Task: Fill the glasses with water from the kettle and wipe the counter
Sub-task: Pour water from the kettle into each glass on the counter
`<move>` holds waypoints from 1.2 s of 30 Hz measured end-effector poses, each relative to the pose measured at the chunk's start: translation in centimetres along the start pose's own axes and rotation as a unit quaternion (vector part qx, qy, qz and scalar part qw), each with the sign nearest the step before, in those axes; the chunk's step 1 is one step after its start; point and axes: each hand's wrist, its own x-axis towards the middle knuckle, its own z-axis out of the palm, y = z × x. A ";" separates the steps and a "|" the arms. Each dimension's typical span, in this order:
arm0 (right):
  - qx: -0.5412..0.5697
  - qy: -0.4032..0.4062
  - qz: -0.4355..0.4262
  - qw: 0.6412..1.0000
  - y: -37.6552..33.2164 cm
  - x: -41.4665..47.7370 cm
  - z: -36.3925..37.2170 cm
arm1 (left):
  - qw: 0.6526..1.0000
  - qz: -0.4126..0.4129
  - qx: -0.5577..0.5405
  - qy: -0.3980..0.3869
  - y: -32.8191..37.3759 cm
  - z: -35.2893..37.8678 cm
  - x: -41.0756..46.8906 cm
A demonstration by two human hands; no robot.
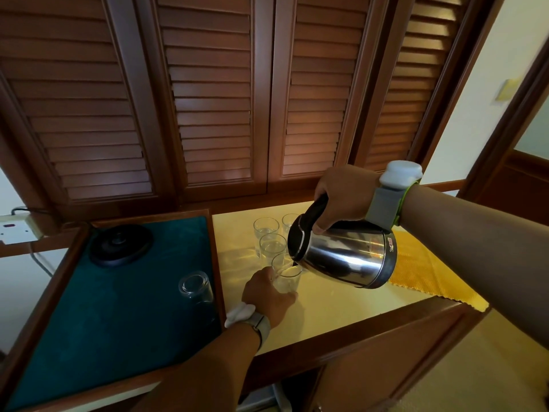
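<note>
Pouring step, by judgement: right grip (341, 197) curls round the handle of the kettle (347, 257) — body tilted, spout low and left of it, above the glass (287, 281). The left grip (267, 295) wraps that glass, standing on the bench (341, 307) — directly under the spout.

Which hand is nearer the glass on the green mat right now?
Left. The left hand grips the glass being filled, just right of the mat glass. The right hand is farther right and back, holding the kettle handle.
</note>
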 end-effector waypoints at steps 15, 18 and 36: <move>-0.024 -0.002 -0.002 1.000 -0.2 0.4 -0.2 | 1.000 0.005 0.007 0.007 -0.2 0.3 0.2; -0.026 -0.006 -0.002 1.000 -0.3 0.4 -0.3 | 1.000 0.004 0.005 0.007 -0.2 0.3 0.2; -0.018 -0.003 -0.008 1.000 -0.2 0.4 -0.3 | 1.000 -0.005 0.016 -0.006 -0.4 0.3 0.3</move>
